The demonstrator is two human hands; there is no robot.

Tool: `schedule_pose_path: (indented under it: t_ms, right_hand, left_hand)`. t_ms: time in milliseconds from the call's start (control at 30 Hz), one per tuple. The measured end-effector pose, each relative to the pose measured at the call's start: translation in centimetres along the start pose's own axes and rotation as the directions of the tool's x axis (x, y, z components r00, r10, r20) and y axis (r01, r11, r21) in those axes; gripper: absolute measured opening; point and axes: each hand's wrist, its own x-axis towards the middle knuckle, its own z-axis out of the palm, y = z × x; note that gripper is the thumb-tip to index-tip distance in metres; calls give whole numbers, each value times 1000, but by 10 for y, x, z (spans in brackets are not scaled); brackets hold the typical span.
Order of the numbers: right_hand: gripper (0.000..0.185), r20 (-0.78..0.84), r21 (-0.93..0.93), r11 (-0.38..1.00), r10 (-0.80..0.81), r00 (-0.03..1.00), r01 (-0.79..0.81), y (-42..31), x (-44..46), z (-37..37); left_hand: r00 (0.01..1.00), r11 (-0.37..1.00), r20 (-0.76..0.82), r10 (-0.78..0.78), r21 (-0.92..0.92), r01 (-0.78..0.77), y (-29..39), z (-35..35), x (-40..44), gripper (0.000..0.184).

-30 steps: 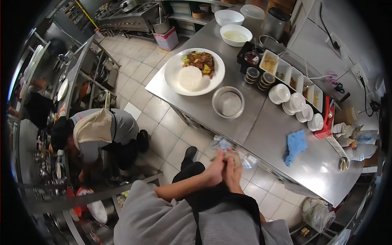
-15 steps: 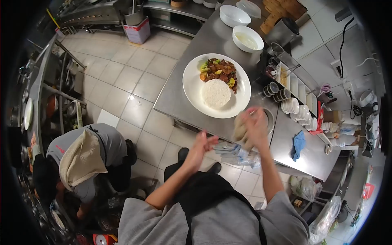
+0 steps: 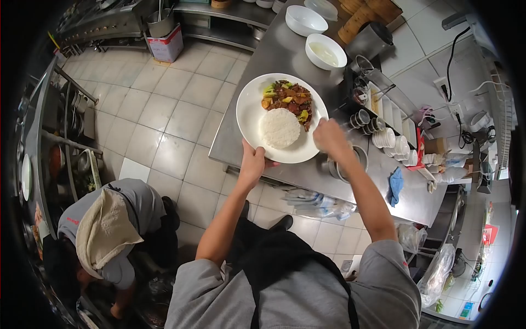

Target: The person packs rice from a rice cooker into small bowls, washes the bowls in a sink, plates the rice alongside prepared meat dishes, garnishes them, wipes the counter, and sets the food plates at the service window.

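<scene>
A white oval plate bears a round mound of white rice and a brown dish with green and yellow vegetables. My left hand grips its near left rim, some fingers hidden underneath. At the right rim is my right hand, blurred and closed; what it holds, if anything, cannot be made out. Behind my right wrist, a round metal container is partly hidden.
On the steel counter stand white bowls, stacked small dishes and a blue cloth. Plastic bags hang at its front edge. A co-worker bends over at the left, near metal shelving.
My hands have moved apart from in front of the counter to the plate, the left now holding its rim. The beige cloth seen earlier in my right hand no longer shows clearly.
</scene>
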Motion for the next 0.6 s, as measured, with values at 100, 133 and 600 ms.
schedule_pose_path:
  t_ms: [100, 133, 600]
  right_hand:
    - [17, -17, -90, 989, -118, 993, 116, -21, -26, 14]
    - [18, 20, -98, 973, -206, 978, 207, -25, -33, 20]
    - [18, -198, 248, 969, 63, 978, -13, -20, -40, -23]
  left_hand:
    - [1000, 1000, -5, -2, -14, 1, 0, -2, -4, 40]
    - [1000, 999, -6, -1, -34, 1, -1, -2, -5, 40]
    - [995, 995, -19, 99, 32, -98, -1, -1, -15, 56]
